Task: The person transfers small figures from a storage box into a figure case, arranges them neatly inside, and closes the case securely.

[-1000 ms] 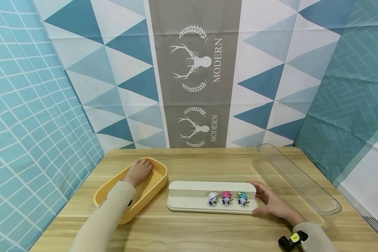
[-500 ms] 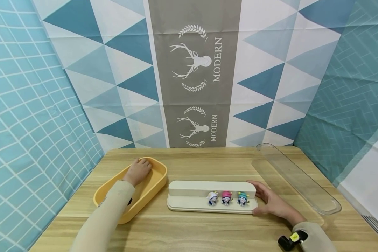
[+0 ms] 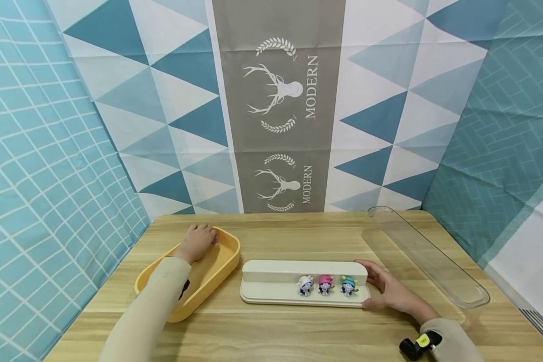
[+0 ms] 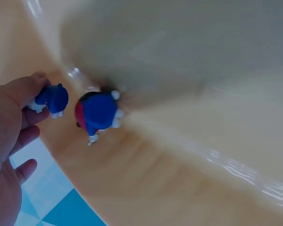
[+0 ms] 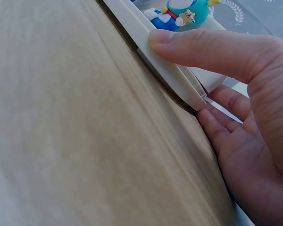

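Note:
My left hand [image 3: 196,243] is over the far end of a yellow tray [image 3: 233,262], pinching a small figurine [image 4: 56,98] between thumb and fingers. Its blue back shows in the left wrist view. Another figurine [image 4: 99,112], blue and red, lies in the tray just beside it. At the centre of the table stands a cream stepped display stand [image 3: 269,288], bearing figurines with a white hat [image 3: 305,285], a pink hat [image 3: 325,284] and a teal hat [image 3: 348,285]. My right hand [image 3: 391,293] grips the stand's right end, thumb on the front edge [image 5: 172,70], fingers behind.
A long clear plastic cover [image 3: 430,257] lies at the right side of the wooden table [image 3: 298,332]. Patterned cloth [image 3: 285,125] hangs behind the table and along both sides.
My left hand has risen slightly from the tray toward its far rim, and a bit of the pinched figurine now shows at the fingertips. The right hand and stand have stayed put.

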Action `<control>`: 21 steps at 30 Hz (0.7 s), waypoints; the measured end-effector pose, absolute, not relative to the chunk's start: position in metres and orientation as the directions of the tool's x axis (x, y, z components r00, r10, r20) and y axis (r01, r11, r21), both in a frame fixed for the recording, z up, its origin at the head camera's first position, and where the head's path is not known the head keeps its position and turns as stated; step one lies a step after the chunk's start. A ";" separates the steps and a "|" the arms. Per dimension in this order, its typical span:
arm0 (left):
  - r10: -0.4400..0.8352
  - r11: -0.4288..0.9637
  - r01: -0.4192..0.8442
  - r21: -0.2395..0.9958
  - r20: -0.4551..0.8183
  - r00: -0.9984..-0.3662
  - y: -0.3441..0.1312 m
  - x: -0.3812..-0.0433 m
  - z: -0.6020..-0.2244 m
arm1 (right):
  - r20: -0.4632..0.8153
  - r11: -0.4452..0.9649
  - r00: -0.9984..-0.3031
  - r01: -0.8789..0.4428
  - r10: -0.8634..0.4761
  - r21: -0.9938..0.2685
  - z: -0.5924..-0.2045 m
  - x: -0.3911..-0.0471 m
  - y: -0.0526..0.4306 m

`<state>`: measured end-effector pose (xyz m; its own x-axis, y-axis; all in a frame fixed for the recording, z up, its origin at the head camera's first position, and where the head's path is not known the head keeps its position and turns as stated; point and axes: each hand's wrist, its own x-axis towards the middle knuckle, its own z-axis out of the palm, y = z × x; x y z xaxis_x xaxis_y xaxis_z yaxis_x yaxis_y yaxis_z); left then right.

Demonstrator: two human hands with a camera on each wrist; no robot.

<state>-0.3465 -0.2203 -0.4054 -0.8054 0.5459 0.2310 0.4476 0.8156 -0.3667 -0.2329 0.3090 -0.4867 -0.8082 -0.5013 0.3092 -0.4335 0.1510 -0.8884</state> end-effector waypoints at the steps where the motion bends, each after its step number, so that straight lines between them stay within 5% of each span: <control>1: 0.540 0.821 0.448 -0.354 0.226 -0.810 -0.220 -0.347 -0.404 | 0.308 0.151 -0.808 -0.433 -0.502 -0.889 -0.486 -0.233 0.309; 17: 0.419 0.897 0.442 0.023 0.279 -0.864 -0.225 -0.345 -0.388 | 0.305 0.148 -0.805 -0.431 -0.509 -0.890 -0.488 -0.234 0.308; 21: 0.374 0.868 0.448 0.215 0.310 -0.874 -0.227 -0.345 -0.388 | 0.307 0.148 -0.806 -0.432 -0.507 -0.890 -0.488 -0.233 0.308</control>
<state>-0.3450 -0.2271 -0.3883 -0.8740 0.3745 0.3096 0.4479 0.8680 0.2146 -0.2333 0.3085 -0.4878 -0.8059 -0.5065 0.3067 -0.4318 0.1484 -0.8897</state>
